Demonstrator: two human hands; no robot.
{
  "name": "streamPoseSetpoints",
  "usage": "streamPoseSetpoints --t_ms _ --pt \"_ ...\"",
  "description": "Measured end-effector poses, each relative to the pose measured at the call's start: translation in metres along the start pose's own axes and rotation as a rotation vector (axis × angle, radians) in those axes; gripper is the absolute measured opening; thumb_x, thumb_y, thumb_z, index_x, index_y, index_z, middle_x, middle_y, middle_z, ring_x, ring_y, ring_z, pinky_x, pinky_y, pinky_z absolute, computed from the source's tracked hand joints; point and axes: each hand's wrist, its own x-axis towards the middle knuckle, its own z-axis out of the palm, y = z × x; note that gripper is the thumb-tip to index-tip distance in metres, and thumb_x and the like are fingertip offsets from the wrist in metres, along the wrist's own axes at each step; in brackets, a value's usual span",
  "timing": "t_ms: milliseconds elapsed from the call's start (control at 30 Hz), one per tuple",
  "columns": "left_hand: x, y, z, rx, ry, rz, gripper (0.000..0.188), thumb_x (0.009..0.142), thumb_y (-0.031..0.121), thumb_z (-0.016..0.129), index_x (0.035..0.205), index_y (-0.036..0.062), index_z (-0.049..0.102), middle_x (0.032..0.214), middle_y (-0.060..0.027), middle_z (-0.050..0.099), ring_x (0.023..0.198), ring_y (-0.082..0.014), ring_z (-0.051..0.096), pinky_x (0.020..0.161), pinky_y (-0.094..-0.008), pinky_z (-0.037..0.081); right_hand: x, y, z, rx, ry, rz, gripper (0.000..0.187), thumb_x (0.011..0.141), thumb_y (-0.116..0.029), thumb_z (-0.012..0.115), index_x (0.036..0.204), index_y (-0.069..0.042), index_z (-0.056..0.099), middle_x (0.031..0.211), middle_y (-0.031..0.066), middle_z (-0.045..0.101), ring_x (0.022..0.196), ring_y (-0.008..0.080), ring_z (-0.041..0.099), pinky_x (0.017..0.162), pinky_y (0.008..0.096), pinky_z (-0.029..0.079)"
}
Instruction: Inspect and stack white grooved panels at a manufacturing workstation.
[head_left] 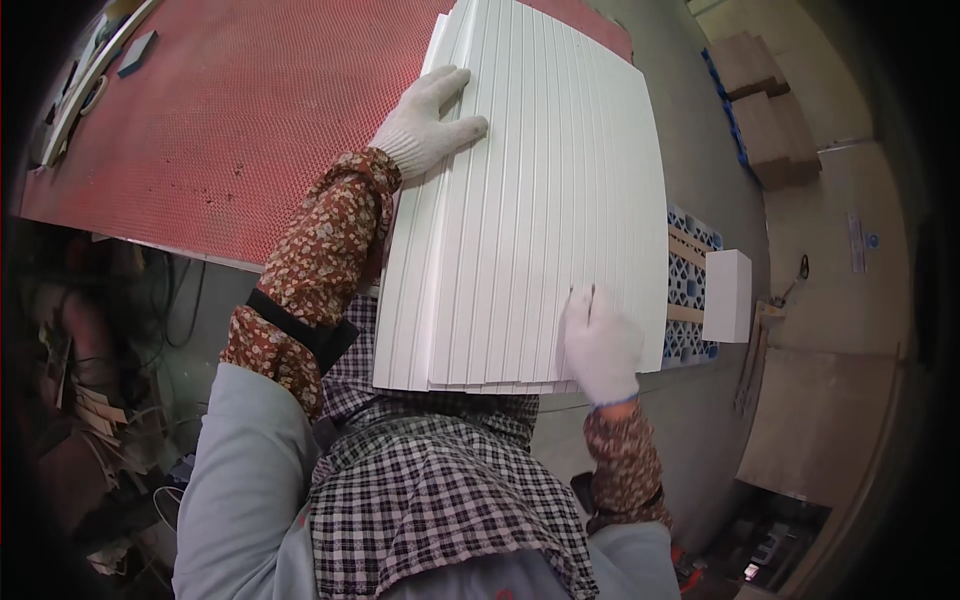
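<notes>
White ridged panels [540,200], top cut off, right hand [602,345] blurred

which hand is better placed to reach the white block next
Likely the right hand: it is at the near right part of the white panels, toward the white block; the left hand rests along their left side.

The panels [530,200] are white, ruled lengthwise with thin grey lines. The desk [250,90] is red with a fine mesh pattern; by its left edge, a block [138,54] is blue-grey. The left hand [425,125] and right hand [600,345] are gloved in white. The 2 sleeve covers [330,220] are reddish brown with cream flowers, the apron [430,490] black-and-white check, the shirt [245,460] pale grey.
</notes>
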Motion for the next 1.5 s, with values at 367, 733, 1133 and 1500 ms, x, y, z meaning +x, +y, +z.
streamPoseSetpoints --t_ms 367,733,1133,1500 --pt "-0.005 0.008 0.005 0.078 -0.036 -0.047 0.071 0.092 0.035 0.064 0.144 -0.0102 0.046 0.131 -0.0209 0.054 0.128 -0.0322 0.054 0.114 -0.0462 0.045 0.111 -0.013 0.002 -0.044 -0.096 0.196 0.046 0.105 -0.038 0.04 0.107 -0.001 0.067 0.098 0.0267 0.072 0.093 0.0469 0.069 0.087 0.0559 0.052" --pt "0.011 0.005 0.003 0.186 0.047 0.059 0.073 0.094 0.038 0.063 0.148 -0.0084 0.046 0.133 -0.021 0.048 0.135 -0.0333 0.047 0.113 -0.0475 0.047 -0.103 -0.029 0.007 0.089 0.114 0.166 0.026 0.104 -0.024 0.058 0.088 -0.004 0.061 0.057 0.0181 0.059 0.051 0.038 0.062 0.049 0.0478 0.047" --pt "0.005 0.031 -0.003 -0.043 -0.074 -0.106 0.082 0.095 0.039 0.063 0.155 -0.0085 0.034 0.152 -0.0278 0.037 0.145 -0.0398 0.042 0.117 -0.0494 0.044 -0.078 -0.023 -0.004 0.045 0.143 0.072 0.026 0.103 -0.024 0.058 0.085 -0.004 0.059 0.056 0.0174 0.058 0.049 0.0361 0.061 0.047 0.0462 0.047" --pt "0.024 0.075 0.0 0.134 -0.117 -0.242 0.08 0.09 0.026 0.07 0.158 0.0016 0.037 0.164 -0.0244 0.031 0.153 -0.039 0.031 0.124 -0.0513 0.033 0.232 0.01 -0.045 -0.101 0.048 0.086 0.046 0.104 -0.036 0.041 0.113 0.0 0.068 0.099 0.0268 0.073 0.096 0.0435 0.071 0.088 0.0523 0.055"
